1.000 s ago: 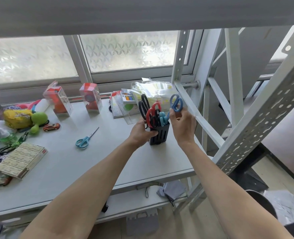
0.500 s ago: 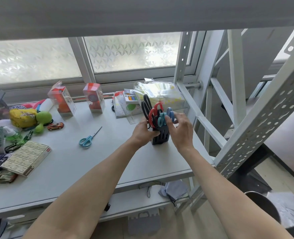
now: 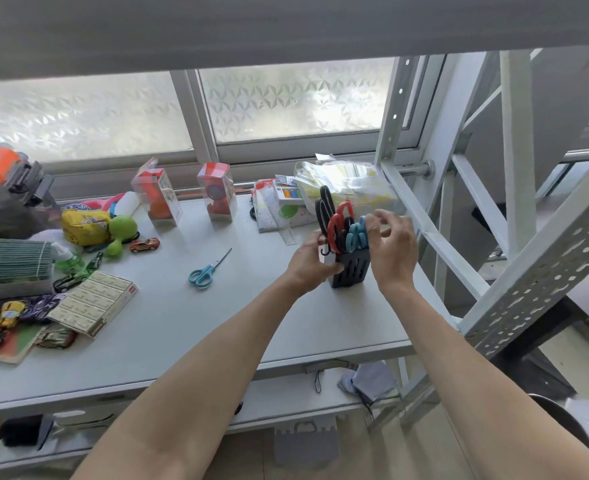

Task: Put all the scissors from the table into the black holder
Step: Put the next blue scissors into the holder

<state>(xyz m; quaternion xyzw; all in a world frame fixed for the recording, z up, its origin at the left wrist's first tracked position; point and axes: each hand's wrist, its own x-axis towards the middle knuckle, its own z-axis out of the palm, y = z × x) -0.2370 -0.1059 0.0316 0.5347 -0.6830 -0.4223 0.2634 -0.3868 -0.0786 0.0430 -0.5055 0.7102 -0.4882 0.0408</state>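
Note:
The black holder (image 3: 352, 271) stands near the table's right end with several scissors upright in it: black handles (image 3: 325, 204), red handles (image 3: 338, 221) and blue handles (image 3: 357, 235). My left hand (image 3: 312, 266) grips the holder's left side. My right hand (image 3: 391, 244) hovers at the holder's right, fingers spread, fingertips at the blue handles, holding nothing. One pair of light-blue scissors (image 3: 205, 271) lies flat on the table (image 3: 182, 327), well left of the holder.
Clutter fills the left end: a staple box (image 3: 94, 306), toy cars (image 3: 144, 244), a green toy (image 3: 121, 232), a yellow pouch (image 3: 83, 226). Two clear boxes (image 3: 217, 192) and plastic packs (image 3: 341, 180) line the back. A white metal rack frame (image 3: 435, 237) rises close on the right.
My right hand lowered the blue-handled scissors into the holder and let go; its fingers have now spread apart. The left hand stayed on the holder.

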